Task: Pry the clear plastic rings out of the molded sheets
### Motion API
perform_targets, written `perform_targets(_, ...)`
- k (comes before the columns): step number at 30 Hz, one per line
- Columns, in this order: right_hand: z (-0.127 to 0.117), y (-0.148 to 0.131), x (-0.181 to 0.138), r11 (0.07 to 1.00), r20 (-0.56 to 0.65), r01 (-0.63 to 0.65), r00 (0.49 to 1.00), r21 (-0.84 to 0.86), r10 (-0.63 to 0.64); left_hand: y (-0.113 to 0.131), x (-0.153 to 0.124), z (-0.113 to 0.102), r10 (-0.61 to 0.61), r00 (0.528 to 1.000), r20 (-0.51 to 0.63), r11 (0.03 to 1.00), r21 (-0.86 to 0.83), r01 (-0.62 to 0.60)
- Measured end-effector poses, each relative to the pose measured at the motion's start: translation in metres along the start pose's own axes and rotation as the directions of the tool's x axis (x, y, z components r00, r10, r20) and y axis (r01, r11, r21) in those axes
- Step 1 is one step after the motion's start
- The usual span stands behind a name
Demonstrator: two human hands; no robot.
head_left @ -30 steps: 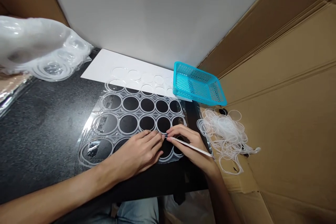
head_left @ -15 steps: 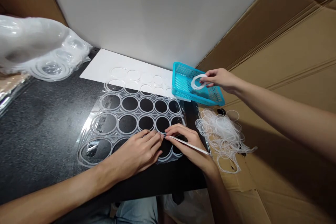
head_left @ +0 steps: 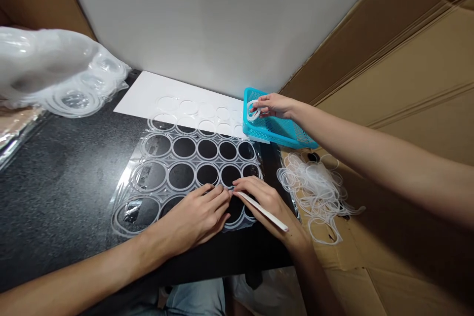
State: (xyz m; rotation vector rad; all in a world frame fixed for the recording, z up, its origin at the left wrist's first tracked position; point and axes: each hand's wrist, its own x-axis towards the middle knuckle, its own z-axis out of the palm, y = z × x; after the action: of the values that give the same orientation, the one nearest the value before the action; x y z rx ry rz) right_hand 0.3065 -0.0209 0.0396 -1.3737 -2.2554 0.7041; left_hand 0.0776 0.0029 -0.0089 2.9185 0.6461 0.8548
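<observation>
Head view: two hands work on ring sheet [head_left: 192,160], flat on black table [head_left: 55,173].
Left hand [head_left: 196,215] rests w/ fingers stretched out, tips on sheet's near row. Right hand [head_left: 268,202] fingers pinch white stick [head_left: 263,212], tip at same spot. Co-worker's hand [head_left: 273,105] holds a ring [head_left: 253,110] at blue basket [head_left: 285,131]; loose rings [head_left: 314,185] nr right.

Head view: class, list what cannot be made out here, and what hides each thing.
Head view throughout.
Tip of the thin white tool, held in the right hand: hidden between both hands' fingertips.
Whether the left hand pinches anything on the ring sheet: its fingers cover that spot.
How many rings the co-worker's hand holds at the blue basket: too small, partly under fingers.
Clear bag: blurred, cut by the left edge.
</observation>
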Motion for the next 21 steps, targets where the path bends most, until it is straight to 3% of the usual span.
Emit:
perform_targets(6,0.008,0.014,0.001,0.983,-0.028,0.128,0.991,-0.134,-0.133,-0.002,0.001,-0.005,-0.005,0.998,0.058,0.997,-0.071,0.009)
perform_targets(13,0.009,0.022,0.020,0.997,-0.279,0.064,0.958,-0.045,-0.074,-0.003,0.002,-0.011,-0.034,0.995,0.095,0.991,-0.128,0.046)
perform_targets(15,0.004,0.024,0.031,1.000,-0.383,0.023,0.923,-0.017,-0.027,-0.003,0.002,-0.010,-0.040,0.993,0.109,0.990,-0.130,0.054)
perform_targets(18,-0.011,0.028,0.059,0.999,-0.552,-0.039,0.832,0.038,0.053,-0.003,0.001,-0.008,-0.049,0.993,0.111,0.989,-0.136,0.064)
perform_targets(21,-0.033,0.035,0.096,0.992,-0.637,-0.071,0.761,0.101,0.120,-0.003,0.000,-0.007,-0.048,0.994,0.097,0.986,-0.153,0.063)
